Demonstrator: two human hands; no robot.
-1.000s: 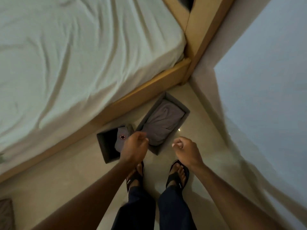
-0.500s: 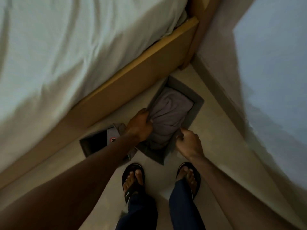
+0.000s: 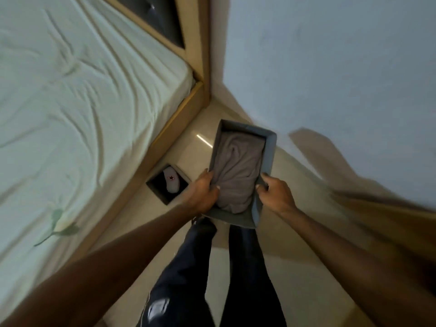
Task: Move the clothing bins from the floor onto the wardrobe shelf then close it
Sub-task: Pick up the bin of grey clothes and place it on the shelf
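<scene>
A long grey fabric bin [image 3: 269,149] with a folded grey-mauve garment [image 3: 236,168] inside is held up in the air above my legs. My left hand [image 3: 203,194] grips its left wall near the close end. My right hand [image 3: 276,192] grips its right wall, thumb inside the rim. A smaller dark square bin [image 3: 168,184] stays on the floor beside the bed frame; inside it lies a pale item with a red star. No wardrobe shelf is in view.
A bed with a rumpled pale sheet [image 3: 82,102] and a wooden frame [image 3: 162,147] fills the left. A white wall [image 3: 330,67] stands on the right. Cream tiled floor [image 3: 195,142] runs between them, with a blurred tan surface [image 3: 389,223] at the right edge.
Both hands reached down, closed on the long bin's side walls and lifted it off the floor. The view rose and swung right; the small bin stayed put.
</scene>
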